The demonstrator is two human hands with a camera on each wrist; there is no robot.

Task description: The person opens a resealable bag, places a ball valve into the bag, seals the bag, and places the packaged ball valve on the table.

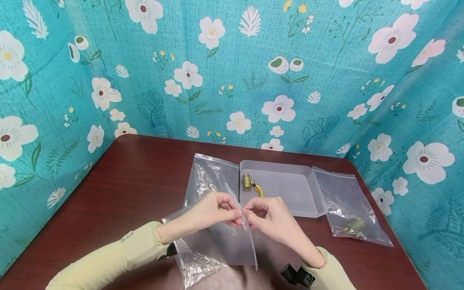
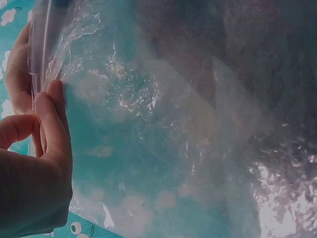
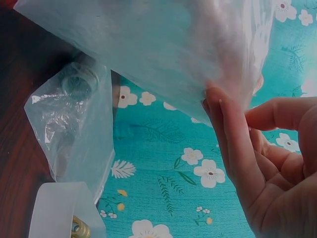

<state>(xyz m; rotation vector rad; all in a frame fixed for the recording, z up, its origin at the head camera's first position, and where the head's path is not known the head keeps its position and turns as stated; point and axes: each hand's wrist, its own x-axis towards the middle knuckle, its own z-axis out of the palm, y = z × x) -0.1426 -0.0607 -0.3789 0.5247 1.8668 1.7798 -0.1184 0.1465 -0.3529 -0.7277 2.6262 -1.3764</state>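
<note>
A clear zip bag (image 1: 237,247) is held up over the front of the table, its zip edge running between both hands. My left hand (image 1: 214,211) pinches that edge between thumb and fingers. Close beside it, my right hand (image 1: 275,221) pinches the same edge from the other side. In the left wrist view the bag (image 2: 143,129) spreads wide and looks wrinkled, with the left hand (image 2: 39,173) at its zip strip. The right wrist view shows the right hand (image 3: 262,163) at the bag's edge (image 3: 148,44). I see nothing inside this bag.
Behind the hands stands a shallow translucent tray (image 1: 286,185) with a brass ball valve (image 1: 247,182) with a yellow lever at its left end. Another clear bag (image 1: 206,177) lies left of the tray. To the right lies a bag (image 1: 340,193) containing a brass fitting (image 1: 355,227).
</note>
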